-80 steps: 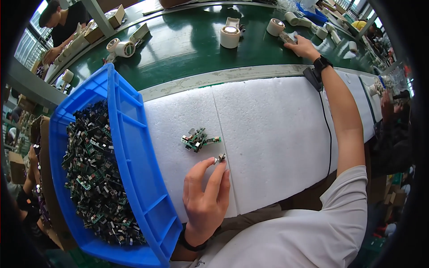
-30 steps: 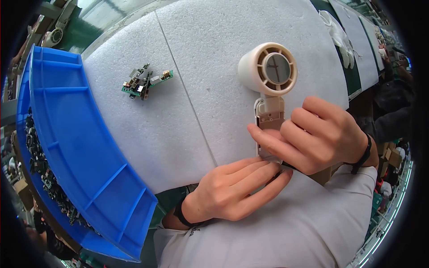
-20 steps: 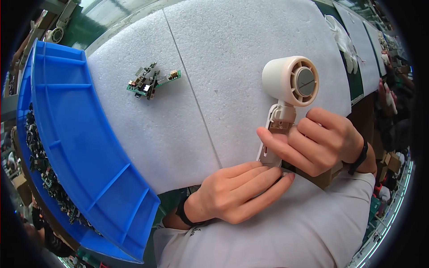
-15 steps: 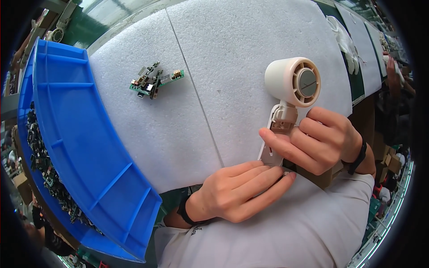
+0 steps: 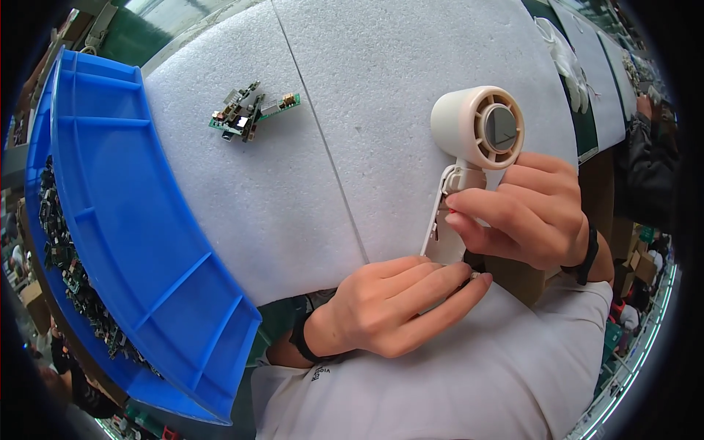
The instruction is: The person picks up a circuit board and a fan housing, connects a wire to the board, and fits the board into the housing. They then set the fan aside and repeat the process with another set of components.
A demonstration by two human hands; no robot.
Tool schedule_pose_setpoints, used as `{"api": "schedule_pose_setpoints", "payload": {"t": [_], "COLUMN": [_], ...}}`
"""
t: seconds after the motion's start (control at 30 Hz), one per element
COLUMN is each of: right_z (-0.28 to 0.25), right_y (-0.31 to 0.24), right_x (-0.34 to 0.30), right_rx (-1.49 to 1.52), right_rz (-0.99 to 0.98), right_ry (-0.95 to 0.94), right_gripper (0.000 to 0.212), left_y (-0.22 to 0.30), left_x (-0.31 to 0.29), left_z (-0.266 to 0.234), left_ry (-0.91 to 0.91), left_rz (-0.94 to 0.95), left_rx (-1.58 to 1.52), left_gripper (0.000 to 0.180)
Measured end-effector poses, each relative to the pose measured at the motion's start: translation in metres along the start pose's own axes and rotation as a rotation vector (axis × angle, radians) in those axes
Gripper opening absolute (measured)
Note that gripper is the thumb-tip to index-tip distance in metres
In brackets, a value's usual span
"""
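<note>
A cream handheld fan point(image 5: 452, 126) has its round head up, with a grey disc in the middle of its grille. Below the head, its handle point(image 5: 449, 246) is opened, showing a hollow shell. My left hand point(image 5: 389, 304) is closed on the handle's lower end; a small piece shows between its fingertips, too small to name. My right hand point(image 5: 528, 213) pinches at the upper handle, just under the fan's neck. A bit of red shows at its fingertips, perhaps a wire; the fingers hide the rest.
Several green circuit boards point(image 5: 242, 117) lie heaped on the white foam mat point(image 5: 381, 88). At left stands a tilted blue bin point(image 5: 125, 169), with many more boards point(image 5: 73, 271) beyond its near wall. White gloves point(image 5: 568, 62) rest at the far right. Another person's dark sleeve point(image 5: 645, 158) shows beyond.
My right hand has moved up along the handle, and its thumb and index finger now pinch near the neck, where red shows. The left hand keeps its hold on the lower end.
</note>
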State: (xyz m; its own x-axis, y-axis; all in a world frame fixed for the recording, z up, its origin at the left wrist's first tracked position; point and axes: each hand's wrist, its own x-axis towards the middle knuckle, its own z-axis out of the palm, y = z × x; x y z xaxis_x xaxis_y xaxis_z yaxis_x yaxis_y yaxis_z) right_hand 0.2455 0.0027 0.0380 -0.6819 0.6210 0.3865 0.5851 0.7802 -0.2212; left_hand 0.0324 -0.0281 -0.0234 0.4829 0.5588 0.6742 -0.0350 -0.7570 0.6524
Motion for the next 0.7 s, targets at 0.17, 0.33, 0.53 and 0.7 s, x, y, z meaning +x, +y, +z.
{"api": "schedule_pose_setpoints", "payload": {"t": [0.17,0.33,0.53,0.7], "right_z": [0.001,0.005,0.018,0.019], "right_y": [-0.007,-0.01,-0.001,-0.004], "right_x": [0.004,0.001,-0.005,0.006], "right_rx": [0.07,0.212,0.224,0.152], "right_rz": [0.128,0.281,0.262,0.266], "right_ry": [-0.013,0.004,0.053,0.064], "right_gripper": [0.028,0.029,0.034,0.031], "left_y": [0.002,0.004,0.004,-0.003], "left_x": [-0.001,0.004,0.012,0.016], "left_z": [-0.004,-0.018,-0.03,-0.039], "left_ry": [-0.032,-0.03,0.117,0.25], "left_rz": [-0.02,-0.125,-0.306,-0.603], "left_rx": [-0.04,-0.244,-0.251,-0.201], "left_gripper": [0.039,0.043,0.044,0.041]}}
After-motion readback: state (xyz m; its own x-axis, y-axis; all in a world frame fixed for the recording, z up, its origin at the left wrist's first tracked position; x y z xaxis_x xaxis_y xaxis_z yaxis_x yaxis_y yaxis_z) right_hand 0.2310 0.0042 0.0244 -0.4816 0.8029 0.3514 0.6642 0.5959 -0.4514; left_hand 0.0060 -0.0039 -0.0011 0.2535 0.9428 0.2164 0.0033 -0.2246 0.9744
